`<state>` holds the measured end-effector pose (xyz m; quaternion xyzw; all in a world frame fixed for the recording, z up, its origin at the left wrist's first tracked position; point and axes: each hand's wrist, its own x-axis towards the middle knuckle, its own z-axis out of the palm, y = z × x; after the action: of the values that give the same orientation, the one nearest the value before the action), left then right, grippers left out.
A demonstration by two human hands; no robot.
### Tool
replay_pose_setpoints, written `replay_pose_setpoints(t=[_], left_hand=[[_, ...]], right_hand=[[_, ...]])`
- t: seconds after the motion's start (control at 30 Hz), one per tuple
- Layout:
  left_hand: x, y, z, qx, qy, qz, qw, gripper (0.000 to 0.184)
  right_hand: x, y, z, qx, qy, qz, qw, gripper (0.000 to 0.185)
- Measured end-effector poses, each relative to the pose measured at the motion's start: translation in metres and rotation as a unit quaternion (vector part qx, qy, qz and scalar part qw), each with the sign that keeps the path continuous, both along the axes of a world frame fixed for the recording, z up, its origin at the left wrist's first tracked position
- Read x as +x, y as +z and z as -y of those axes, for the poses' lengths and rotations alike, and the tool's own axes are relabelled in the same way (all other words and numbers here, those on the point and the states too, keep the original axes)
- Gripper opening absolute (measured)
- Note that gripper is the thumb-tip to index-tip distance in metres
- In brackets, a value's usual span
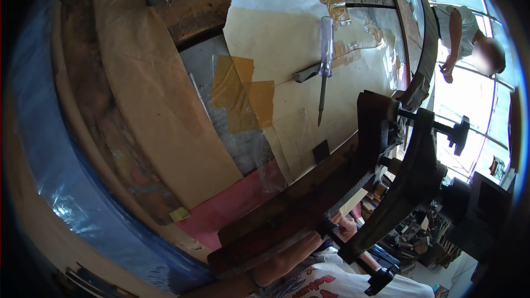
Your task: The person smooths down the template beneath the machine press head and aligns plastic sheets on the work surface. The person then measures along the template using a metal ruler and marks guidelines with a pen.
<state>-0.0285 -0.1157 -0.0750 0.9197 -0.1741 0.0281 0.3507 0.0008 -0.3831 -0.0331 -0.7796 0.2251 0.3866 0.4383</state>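
Neither my left hand nor my right hand can be made out. A screwdriver with a clear handle lies on pale, taped paper on the bench. Beside its shaft is a small dark metal piece. Brown tape covers part of the paper's edge. In the foreground at the lower right stands a dark clamp with screw knobs, against a long dark reddish bar. Past the bar, partly hidden, are the bare forearm and hand of someone in a white printed shirt.
Brown paper and a red sheet lie on the bench, with blue plastic along the left edge. Another person is at the upper right by bright windows. Stacked items fill the lower right background.
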Motion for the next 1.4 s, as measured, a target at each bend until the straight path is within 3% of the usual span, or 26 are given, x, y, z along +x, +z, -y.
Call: replay_pose_setpoints(t=[0.43, 0.53, 0.7, 0.83, 1.17, 1.4], left_hand=[[0.001, 0.002, -0.001, 0.014, -0.003, 0.001, 1.000, 0.031], [0.001, 0.003, -0.002, 0.021, -0.002, 0.002, 1.000, 0.031], [0.002, 0.004, -0.004, 0.032, -0.004, 0.004, 0.999, 0.031], [0.004, 0.005, -0.006, 0.047, -0.009, 0.008, 0.999, 0.031], [0.019, 0.013, -0.017, 0.141, -0.035, 0.032, 0.989, 0.030], [-0.006, -0.004, 0.001, 0.024, 0.001, 0.005, 1.000, 0.034]], right_hand=[[0.004, 0.002, -0.017, 0.013, -0.022, 0.002, 1.000, 0.027], [0.000, -0.005, -0.004, 0.060, 0.026, 0.044, 0.997, 0.030], [-0.001, 0.005, -0.011, 0.012, -0.067, -0.019, 0.998, 0.034], [0.001, -0.001, -0.005, 0.050, -0.001, 0.023, 0.998, 0.034], [0.001, -0.006, -0.006, 0.021, -0.019, 0.004, 1.000, 0.029], [-0.003, -0.009, -0.001, 0.021, 0.023, 0.024, 0.999, 0.026]])
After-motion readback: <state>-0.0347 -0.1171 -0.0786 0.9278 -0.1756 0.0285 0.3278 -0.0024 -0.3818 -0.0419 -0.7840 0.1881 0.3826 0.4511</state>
